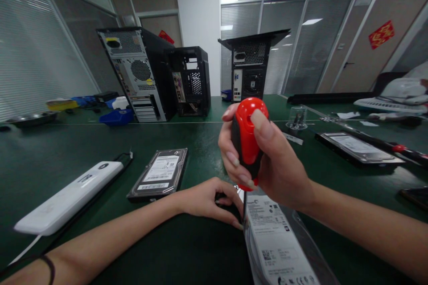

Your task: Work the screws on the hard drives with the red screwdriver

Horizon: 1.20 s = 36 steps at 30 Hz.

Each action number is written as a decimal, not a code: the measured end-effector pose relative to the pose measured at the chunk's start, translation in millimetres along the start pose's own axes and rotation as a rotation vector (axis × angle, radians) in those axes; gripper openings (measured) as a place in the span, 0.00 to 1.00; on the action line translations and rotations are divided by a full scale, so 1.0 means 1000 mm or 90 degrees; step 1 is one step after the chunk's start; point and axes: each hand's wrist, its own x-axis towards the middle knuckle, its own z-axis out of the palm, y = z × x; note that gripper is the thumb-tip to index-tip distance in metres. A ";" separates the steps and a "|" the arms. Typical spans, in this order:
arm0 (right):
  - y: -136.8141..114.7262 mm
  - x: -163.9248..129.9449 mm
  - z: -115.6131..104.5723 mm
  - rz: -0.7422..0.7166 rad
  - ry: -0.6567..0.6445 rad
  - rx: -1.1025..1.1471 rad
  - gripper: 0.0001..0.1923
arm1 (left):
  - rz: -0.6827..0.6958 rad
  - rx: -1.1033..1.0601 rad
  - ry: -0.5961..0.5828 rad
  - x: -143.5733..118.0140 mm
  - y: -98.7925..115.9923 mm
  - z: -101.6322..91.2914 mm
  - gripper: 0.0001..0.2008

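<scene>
While the left hand (209, 198) presses flat on the near hard drive (277, 240), the right hand (264, 160) clamps the red-and-black plastic screwdriver (246, 140) upright near the counter's (200, 249) front edge.

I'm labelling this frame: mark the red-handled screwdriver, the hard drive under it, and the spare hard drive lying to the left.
red-handled screwdriver (246, 136): head view, on the red grip.
labelled hard drive under it (274, 236): head view, on the white label.
spare hard drive (160, 173): head view, on its label.
</scene>
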 end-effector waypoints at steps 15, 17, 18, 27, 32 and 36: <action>-0.001 0.000 0.001 0.002 0.009 -0.010 0.13 | -0.009 0.008 0.003 0.000 0.000 0.000 0.08; -0.001 0.000 0.001 0.004 0.009 -0.009 0.13 | 0.004 0.008 0.000 0.000 -0.002 0.000 0.08; -0.001 0.000 0.001 0.003 0.008 -0.008 0.13 | 0.008 0.008 -0.002 0.000 -0.003 0.000 0.08; 0.000 -0.001 -0.001 0.001 0.002 0.009 0.13 | 0.006 0.000 0.004 0.000 0.001 0.000 0.07; 0.000 -0.001 0.001 -0.003 0.010 -0.001 0.13 | 0.010 -0.002 0.005 0.000 0.001 0.000 0.07; 0.000 -0.001 0.000 -0.006 0.009 0.004 0.12 | 0.004 -0.004 0.003 0.000 0.000 0.000 0.08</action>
